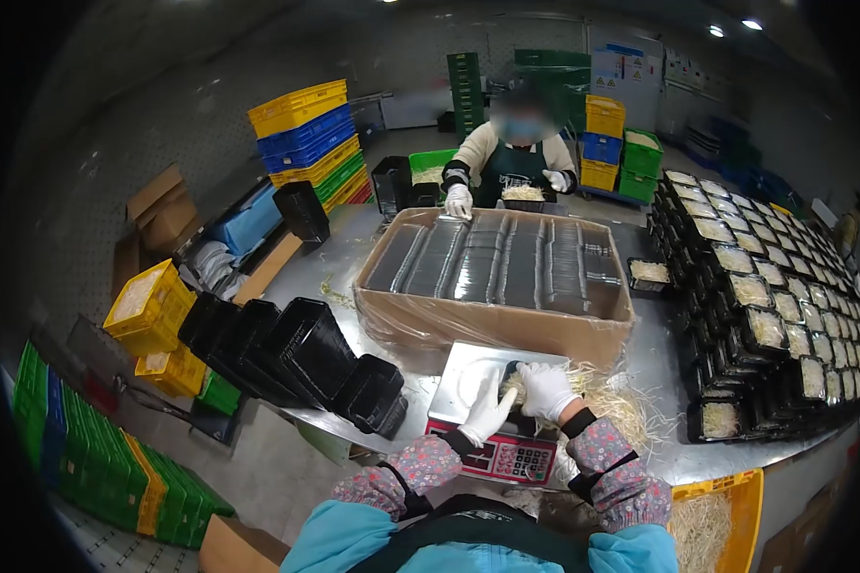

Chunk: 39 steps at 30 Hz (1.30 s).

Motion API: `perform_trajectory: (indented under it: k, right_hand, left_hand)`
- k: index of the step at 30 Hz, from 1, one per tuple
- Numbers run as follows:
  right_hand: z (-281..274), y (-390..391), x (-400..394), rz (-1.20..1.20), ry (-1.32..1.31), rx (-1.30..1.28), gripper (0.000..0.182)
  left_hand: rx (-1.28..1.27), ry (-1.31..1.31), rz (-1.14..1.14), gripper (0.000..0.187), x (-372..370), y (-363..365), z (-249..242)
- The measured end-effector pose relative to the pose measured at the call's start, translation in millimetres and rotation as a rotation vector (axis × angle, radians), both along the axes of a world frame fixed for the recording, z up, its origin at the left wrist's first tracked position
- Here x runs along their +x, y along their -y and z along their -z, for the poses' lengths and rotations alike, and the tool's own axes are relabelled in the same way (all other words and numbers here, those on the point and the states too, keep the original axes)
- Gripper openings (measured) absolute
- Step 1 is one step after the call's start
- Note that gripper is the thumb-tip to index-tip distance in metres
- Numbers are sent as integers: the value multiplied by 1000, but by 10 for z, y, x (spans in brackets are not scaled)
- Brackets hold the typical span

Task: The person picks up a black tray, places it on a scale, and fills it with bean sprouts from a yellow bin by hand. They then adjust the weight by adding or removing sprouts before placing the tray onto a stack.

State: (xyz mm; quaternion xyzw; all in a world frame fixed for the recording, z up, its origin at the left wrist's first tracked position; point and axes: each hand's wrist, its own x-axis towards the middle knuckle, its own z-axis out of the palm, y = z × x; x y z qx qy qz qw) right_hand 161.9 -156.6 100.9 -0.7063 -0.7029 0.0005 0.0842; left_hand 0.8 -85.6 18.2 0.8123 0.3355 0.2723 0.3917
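Note:
Both hands wear white gloves and meet over the scale (pixel 470 374), which has a pale metal plate and a red keypad front. A black plastic tray with pale sprouts (pixel 514 384) sits between them, mostly covered by the fingers. My left hand (pixel 488 413) grips its left side. From the right, my right hand (pixel 547 391) curls over the tray, its fingertips partly hidden. A heap of loose sprouts (pixel 613 413) lies on the steel table just right of my right hand.
A carton of stacked black trays (pixel 492 329) stands beyond the scale. Nested empty trays (pixel 306 349) lean at left; filled trays (pixel 769 327) are piled at right. A yellow crate of sprouts (pixel 753 520) is below right. Across the table, a gloved co-worker (pixel 511 177) handles a filled tray.

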Motion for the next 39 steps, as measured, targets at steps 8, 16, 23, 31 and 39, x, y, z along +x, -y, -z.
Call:
perform_trajectory:
  k: [8,16,23,31,39]
  right_hand:
    - [470,-349,-184,-9,6,15,65]
    - [-362,223,278,16,69,-187,107]
    - [206,325,481,62,236,-53,30]
    - [77,461,671,37,111,154,13]
    - [-560,1166,1221,277,-369,175,22]
  left_hand:
    - [592,-300,248,68,-25,-355,-468]
    - [655,-226,111,57,37,-286,-327]
    - [613,-254,48,43,202,-114,-304]
    - [741,-336,-36,44,190,-61,-306]
    - [520,-231,-10,47,86,-112,-405]
